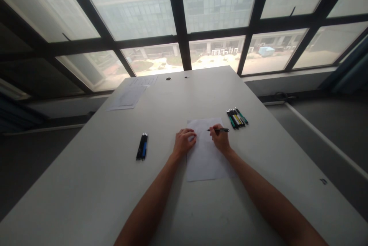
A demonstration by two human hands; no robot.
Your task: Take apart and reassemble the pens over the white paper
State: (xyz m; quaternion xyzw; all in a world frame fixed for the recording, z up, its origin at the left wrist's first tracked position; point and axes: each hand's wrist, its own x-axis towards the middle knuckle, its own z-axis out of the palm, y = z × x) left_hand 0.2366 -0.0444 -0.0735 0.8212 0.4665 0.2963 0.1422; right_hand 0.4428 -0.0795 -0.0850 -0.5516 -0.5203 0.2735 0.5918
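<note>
A white sheet of paper (205,161) lies on the table in front of me. My right hand (220,138) is closed around a dark pen (222,129), its tip pointing left over the upper part of the sheet; whether it touches the paper I cannot tell. At the sheet's left edge rests my left hand (184,140), fingers loosely bent and apart, holding nothing. Just beyond my right hand is a row of several pens (237,118) with black, green, yellow and white barrels. Left of my left hand lies a small group of pens (142,147), black and one blue.
Printed papers (129,94) lie at the table's far left. Two small round items (168,79) sit near the far edge of the white table (94,184). A small dark mark or object (323,181) is near the right edge. Large windows (214,4) stand beyond.
</note>
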